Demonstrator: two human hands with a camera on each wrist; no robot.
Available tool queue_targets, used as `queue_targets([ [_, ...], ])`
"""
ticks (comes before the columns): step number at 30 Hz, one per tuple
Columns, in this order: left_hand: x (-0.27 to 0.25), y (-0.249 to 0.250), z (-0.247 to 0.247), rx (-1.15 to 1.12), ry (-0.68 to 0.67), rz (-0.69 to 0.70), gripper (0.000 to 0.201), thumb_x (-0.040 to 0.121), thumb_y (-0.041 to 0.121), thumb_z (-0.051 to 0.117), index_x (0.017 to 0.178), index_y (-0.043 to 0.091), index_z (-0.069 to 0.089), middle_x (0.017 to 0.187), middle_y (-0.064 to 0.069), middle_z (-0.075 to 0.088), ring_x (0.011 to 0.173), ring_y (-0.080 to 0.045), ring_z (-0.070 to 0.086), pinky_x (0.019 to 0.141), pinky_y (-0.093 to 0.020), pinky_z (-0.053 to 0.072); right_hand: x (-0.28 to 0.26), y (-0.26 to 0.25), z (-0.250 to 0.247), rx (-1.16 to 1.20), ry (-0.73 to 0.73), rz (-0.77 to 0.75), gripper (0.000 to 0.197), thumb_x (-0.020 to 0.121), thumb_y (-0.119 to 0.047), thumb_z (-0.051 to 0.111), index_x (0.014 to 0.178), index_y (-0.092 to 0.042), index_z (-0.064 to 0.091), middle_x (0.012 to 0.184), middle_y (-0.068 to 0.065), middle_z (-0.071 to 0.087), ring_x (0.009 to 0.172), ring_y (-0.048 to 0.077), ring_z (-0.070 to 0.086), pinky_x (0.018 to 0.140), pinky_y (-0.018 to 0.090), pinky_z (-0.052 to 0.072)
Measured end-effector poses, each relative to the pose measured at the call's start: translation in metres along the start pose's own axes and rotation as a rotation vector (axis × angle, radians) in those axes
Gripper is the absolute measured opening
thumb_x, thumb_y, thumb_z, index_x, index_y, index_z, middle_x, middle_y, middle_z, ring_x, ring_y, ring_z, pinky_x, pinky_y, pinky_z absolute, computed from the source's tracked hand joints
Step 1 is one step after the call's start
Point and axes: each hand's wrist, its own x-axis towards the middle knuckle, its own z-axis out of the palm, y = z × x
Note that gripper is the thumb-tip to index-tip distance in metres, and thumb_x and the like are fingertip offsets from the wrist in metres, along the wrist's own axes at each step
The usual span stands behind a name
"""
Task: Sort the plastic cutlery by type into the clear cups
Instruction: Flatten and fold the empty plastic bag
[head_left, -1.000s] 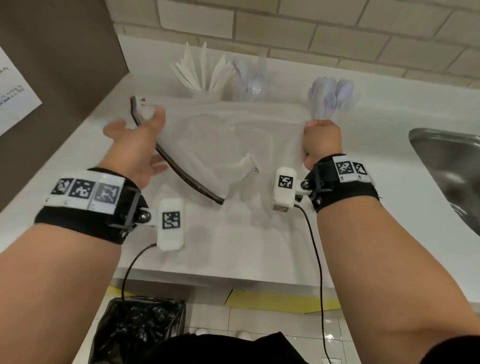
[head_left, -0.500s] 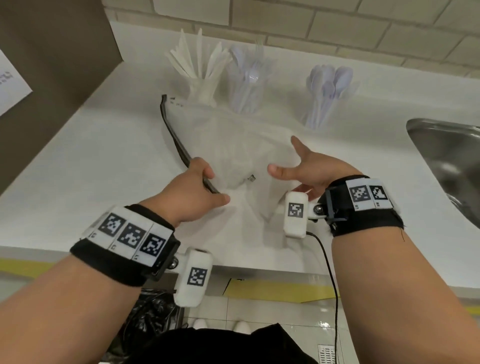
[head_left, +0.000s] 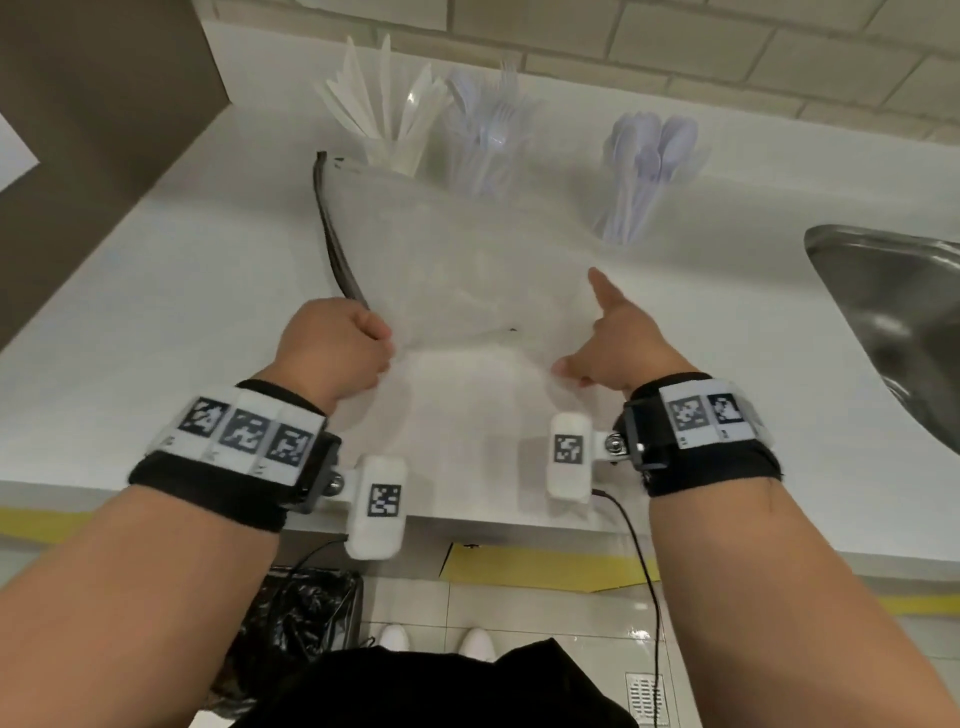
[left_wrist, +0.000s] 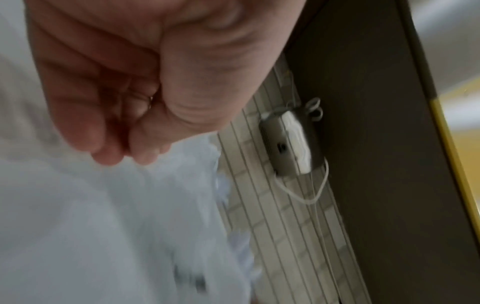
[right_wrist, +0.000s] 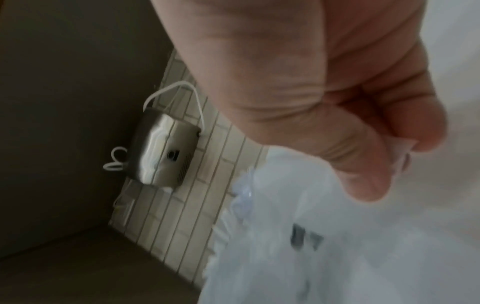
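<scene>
While both your hands work the empty-looking clear bag (head_left: 467, 291) at the near edge of the white bench (head_left: 156, 291), sorting looks basically done, this reads as cleanup. Left hand (head_left: 332, 353) is fisted, fingers curled round the bag's dark zip strip (head_left: 332, 244) at its near end; left wrist view confirms tight curl on thin film. Right hand (head_left: 618, 343) pinches the bag's near right corner between thumb and a finger (right wrist view shows film caught there), forefinger pointing forward, rest loosely bent. Bag is stretched flat between your hands, reaching back toward the cups; can't see any cutlery left inside, but film is hazy so not certain. Next move, my guess: lift or fold the bag clear without dragging its far edge into the cups, since the far end lies just beside them. Far side, against the tiled wall (head_left: 623, 47), three clear cups: left cup (head_left: 389, 150) holds white knives, fanned out; middle cup (head_left: 483, 166), just beside it, holds forks; right cup (head_left: 628, 218), set apart, holds spoons. Steel sink (head_left: 893, 312) sits far right.
</scene>
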Motion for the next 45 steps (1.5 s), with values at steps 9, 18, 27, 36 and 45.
queue_targets([
  [9,0.018,-0.009,-0.046,0.253,-0.030,-0.218,0.009,0.091,0.005,0.050,0.093,0.005,0.059,0.075,-0.015,0.057,0.060,-0.023,0.056,0.050,-0.029,0.053,-0.001,0.045,-0.045,0.228,-0.097,0.155,0.082,0.074,-0.012,0.079,0.137,-0.036,0.034,0.104,0.007,0.064,0.087,0.024,0.070,0.081,0.040,0.058],
  [18,0.022,-0.003,-0.043,0.500,0.009,-0.022,0.025,0.095,0.010,0.048,0.113,0.006,0.064,0.100,-0.010,0.055,0.085,-0.026,0.052,0.077,-0.035,0.047,0.006,0.046,-0.035,0.246,-0.053,0.130,0.047,0.085,0.006,0.048,0.111,-0.028,0.067,0.067,0.002,0.053,0.058,0.020,0.057,0.070,0.036,0.058],
  [27,0.019,0.000,-0.076,-0.109,-0.201,0.045,0.052,0.084,-0.022,0.042,0.122,0.009,0.058,0.089,-0.010,0.059,0.083,-0.009,0.058,0.056,-0.007,0.048,0.006,0.069,-0.060,0.830,-0.033,-0.189,0.070,0.071,0.027,0.027,0.106,-0.020,0.065,0.101,0.002,0.062,0.091,0.016,0.059,0.085,0.033,0.047],
  [36,0.023,0.005,-0.067,-0.161,0.007,0.237,0.008,0.091,0.016,0.062,0.087,0.022,0.065,0.094,0.002,0.067,0.073,0.005,0.061,0.069,-0.013,0.042,0.021,0.061,-0.046,0.445,0.279,-0.287,0.014,0.083,-0.022,0.071,0.079,-0.035,0.070,0.111,-0.002,0.060,0.099,0.015,0.058,0.098,0.032,0.044],
  [45,0.035,0.001,-0.037,0.076,0.288,0.285,0.031,0.096,0.042,0.049,0.096,0.012,0.057,0.082,-0.003,0.058,0.074,-0.020,0.053,0.067,-0.029,0.038,0.040,0.048,-0.026,0.425,0.367,-0.143,0.030,0.095,-0.036,0.049,0.081,-0.010,0.052,0.069,0.003,0.053,0.062,0.021,0.048,0.066,0.035,0.043],
])
